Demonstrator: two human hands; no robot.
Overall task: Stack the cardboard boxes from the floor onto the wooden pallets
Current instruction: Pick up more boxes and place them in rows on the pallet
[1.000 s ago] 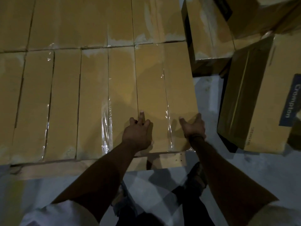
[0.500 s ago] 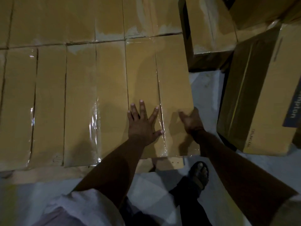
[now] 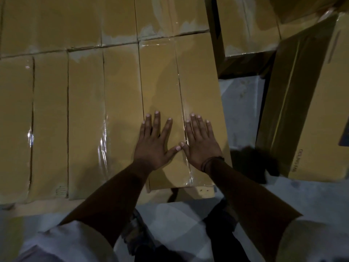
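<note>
Both splayed flat, holding nothing: left grip (image 3: 154,146), right grip (image 3: 202,146) side by side atop box (image 3: 198,82) on pallet (image 3: 200,191).

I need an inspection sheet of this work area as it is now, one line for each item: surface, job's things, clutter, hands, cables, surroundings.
Surface: grey floor; a wooden pallet shows under the near row's edge.
Job's things: taped boxes lie side by side in rows on the pallet; the end box closes the near row on the right.
Clutter: nothing seen.
Hands: left hand and right hand lie flat on the end box, fingers spread, thumb tips close together.
Cables: nothing seen.
Surroundings: a large box sits on the floor to the right, with more behind it; the light is dim.
</note>
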